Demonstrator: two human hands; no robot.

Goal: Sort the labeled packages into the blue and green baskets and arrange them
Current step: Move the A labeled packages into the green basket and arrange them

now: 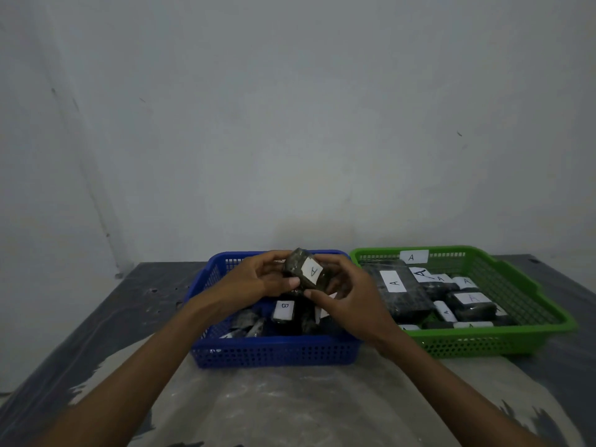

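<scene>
- Two hands, our left hand (254, 279) and right hand (350, 301), form a closed grip on one small dark wrapped package labelled "A" (306, 269), held above the blue perforated plastic basket (274, 351).
- The green perforated plastic basket (483, 341) already carries several "A" packages; the held one, we judge, belongs there.
- Our hands hide much of the blue basket's contents; one "B" label (283, 309) reads clearly.

The blue basket (274, 351) and the green basket (483, 341) both have perforated grid walls. The packages (404, 304) are black with white labels (394, 281) lettered in black, and the surface (290, 408) is dark grey with a pale, worn patch.
</scene>
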